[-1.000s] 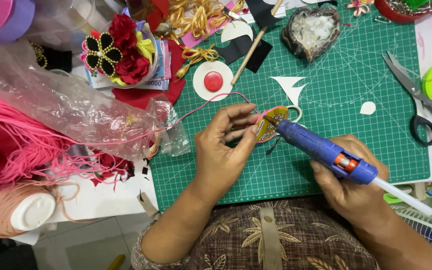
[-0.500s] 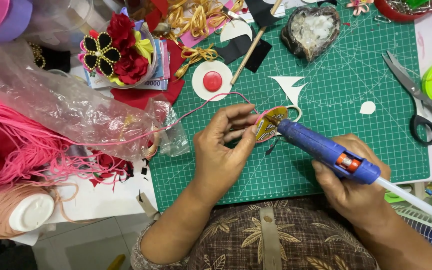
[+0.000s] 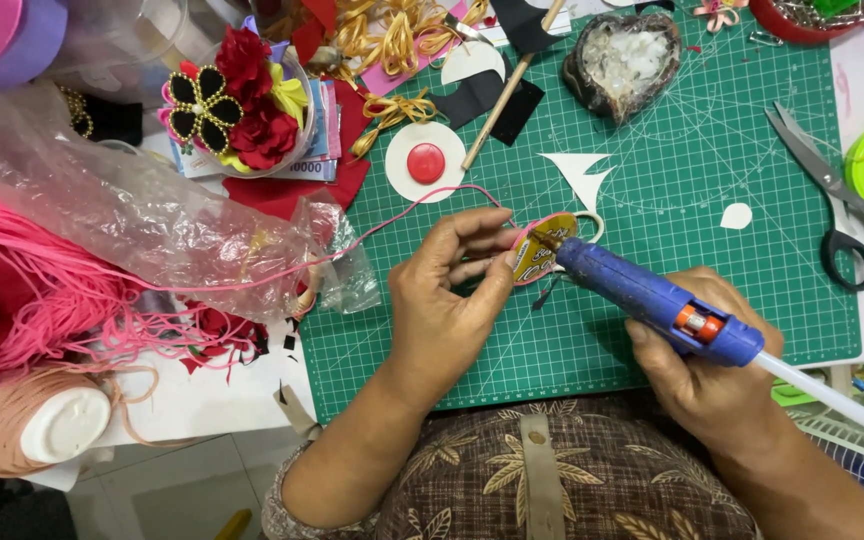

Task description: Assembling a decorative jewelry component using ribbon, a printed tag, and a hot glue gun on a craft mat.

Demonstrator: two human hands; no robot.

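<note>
On the green mat (image 3: pixel 652 300) that covers most of the table, everything happens near the middle. Left of it there's a big heap of pink cord (image 3: pixel 42 300) under a clear bag (image 3: pixel 152 220), and one strand of that cord runs right across to the work. Scissors (image 3: pixel 832 200) lie at the mat's right edge, well apart from the hands.

The right hand (image 3: pixel 722 375) is wrapped around a blue glue gun (image 3: pixel 652 300), fingers closed on the grip and the glue stick poking out the back toward the lower right. The gun is angled up and left, so the nozzle touches the little round disc (image 3: pixel 537 250).

The left hand (image 3: pixel 447 300) comes in from below with the wrist bent, thumb and fingers pinching the disc's left edge, just off the mat.

For doing this bit well, I'd say go easy on the trigger, lay a thin line only where the cord goes, and keep those pinching fingers back from the hot tip. Holding the disc steady matters more than speed, and the cord should probably stay taut so it doesn't wander into wet glue.
</note>
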